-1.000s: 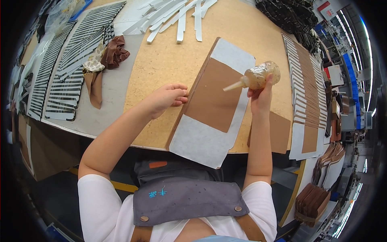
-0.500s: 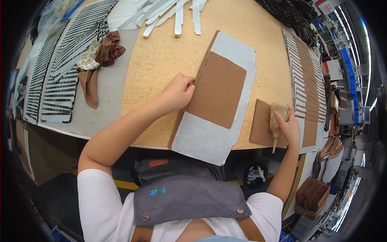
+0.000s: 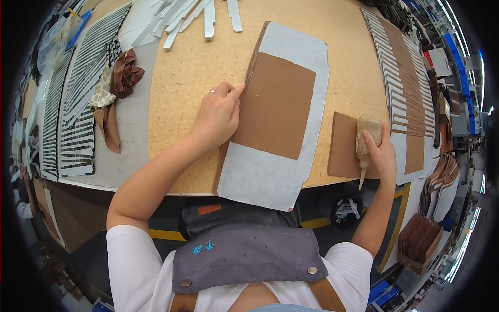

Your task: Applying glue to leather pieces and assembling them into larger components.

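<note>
A stack of flat panels lies slanted across the front of the table, brown along its left edge. Its top piece has a pale grey-white backing (image 3: 260, 179) with a brown rectangle (image 3: 278, 106) in the middle. My left hand (image 3: 218, 112) is closed at the stack's left edge, thumb and fingertips pinched against it. Upside down in my right hand (image 3: 382, 153) is a cloudy squeeze bottle (image 3: 367, 136), its narrow nozzle pointing down toward the table's front edge. Under the bottle lies a smaller brown panel (image 3: 341, 148), apart from the stack.
White strips (image 3: 209, 21) lie at the back. To the left are striped sheets (image 3: 78, 140) and crumpled brown scraps (image 3: 125, 73). More striped sheets with a brown band (image 3: 403, 83) line the right. Brown pieces (image 3: 416, 242) stand beyond the right edge, and a dark bin (image 3: 346, 210) is below.
The whole view has shifted a little, so the strips and panels sit higher in the picture. My left hand stays at the stack's edge, and my right hand still holds the squeeze bottle nozzle down.
</note>
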A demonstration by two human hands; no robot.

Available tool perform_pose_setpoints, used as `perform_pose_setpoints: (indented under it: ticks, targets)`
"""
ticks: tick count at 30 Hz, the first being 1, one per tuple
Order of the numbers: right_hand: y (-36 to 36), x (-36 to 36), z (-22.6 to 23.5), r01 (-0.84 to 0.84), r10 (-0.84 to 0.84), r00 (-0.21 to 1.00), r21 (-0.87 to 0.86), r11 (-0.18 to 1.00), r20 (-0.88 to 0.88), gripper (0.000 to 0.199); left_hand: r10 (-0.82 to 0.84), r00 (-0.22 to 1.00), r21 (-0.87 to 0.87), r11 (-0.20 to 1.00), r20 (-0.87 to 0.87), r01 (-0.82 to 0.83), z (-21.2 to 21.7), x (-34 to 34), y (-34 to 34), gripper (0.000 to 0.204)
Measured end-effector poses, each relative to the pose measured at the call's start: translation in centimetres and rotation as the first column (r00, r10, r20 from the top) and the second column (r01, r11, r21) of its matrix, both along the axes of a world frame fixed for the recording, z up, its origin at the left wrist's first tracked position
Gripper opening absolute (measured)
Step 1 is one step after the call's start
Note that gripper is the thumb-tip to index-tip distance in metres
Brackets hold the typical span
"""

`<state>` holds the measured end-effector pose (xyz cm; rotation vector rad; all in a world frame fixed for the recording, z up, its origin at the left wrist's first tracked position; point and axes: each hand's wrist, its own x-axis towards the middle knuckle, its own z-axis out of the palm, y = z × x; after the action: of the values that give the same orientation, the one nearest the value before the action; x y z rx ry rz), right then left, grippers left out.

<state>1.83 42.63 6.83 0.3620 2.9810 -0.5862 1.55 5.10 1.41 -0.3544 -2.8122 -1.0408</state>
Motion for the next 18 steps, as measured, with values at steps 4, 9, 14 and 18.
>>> perform_pose_setpoints:
  ticks: [4, 9, 14, 18]
  targets:
    - [-0.5, 0.1, 0.2, 0.025, -0.025, 1.0, -0.017, 1.0, -0.007, 0.071, -0.033, 0.999, -0.097, 0.995, -0.041, 0.029, 0.2, 0.0, -0.1, 0.032]
    - [-0.3, 0.3, 0.0, 0.018, -0.02, 0.999, -0.048, 0.999, -0.038, 0.071, -0.055, 0.998, -0.169, 0.984, -0.032, 0.049, 0.7, 0.0, 0.0, 0.033]
    - [-0.4, 0.4, 0.1, 0.039, -0.041, 0.999, -0.076, 0.996, -0.026, 0.07, -0.067, 0.998, -0.142, 0.988, 0.014, 0.068, 1.0, -0.3, 0.1, 0.033]
    - [-0.5, 0.4, 0.2, 0.047, -0.05, 0.998, -0.08, 0.996, -0.034, 0.07, -0.068, 0.997, -0.136, 0.988, 0.03, 0.072, 1.1, -0.4, 0.0, 0.032]
